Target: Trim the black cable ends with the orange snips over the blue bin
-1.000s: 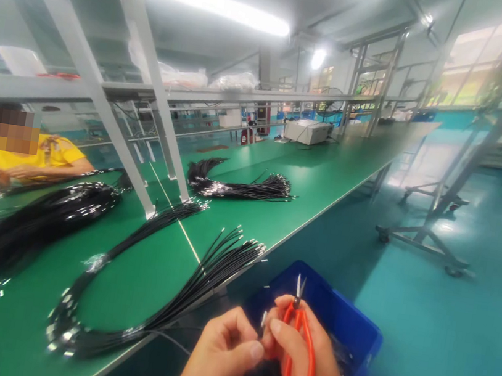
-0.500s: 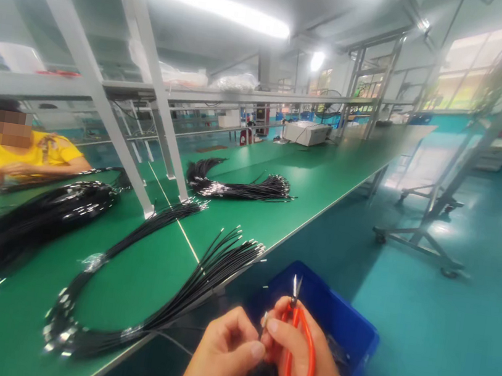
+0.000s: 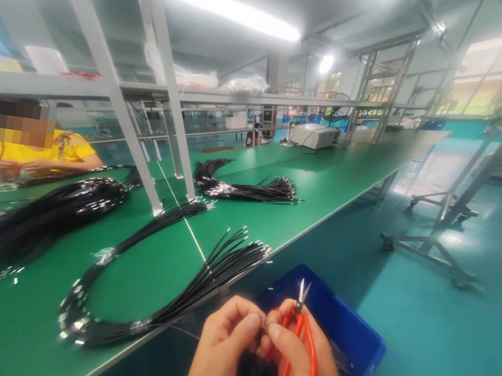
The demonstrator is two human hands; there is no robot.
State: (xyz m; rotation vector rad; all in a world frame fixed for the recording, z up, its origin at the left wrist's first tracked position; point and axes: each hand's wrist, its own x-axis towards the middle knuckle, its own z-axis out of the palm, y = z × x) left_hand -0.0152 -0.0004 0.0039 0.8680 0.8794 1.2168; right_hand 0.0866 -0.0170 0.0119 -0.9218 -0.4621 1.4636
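1. Overhead, a long tube light blazes across the grey ceiling, with a smaller lamp glowing farther back.
2. Down below, the green bench runs deep into the room, pale posts slanting up past a long shelf.
3. Over right, bright windows sit above a teal wall.
4. And the glossy teal floor gleams under a metal stand on wheels!

Workshop or factory floor, wiring work: long green-topped bench laid with bundles of black cable, metal shelf above, bright tube light, wheeled metal frame on glossy teal floor, co-worker in yellow at the far side.
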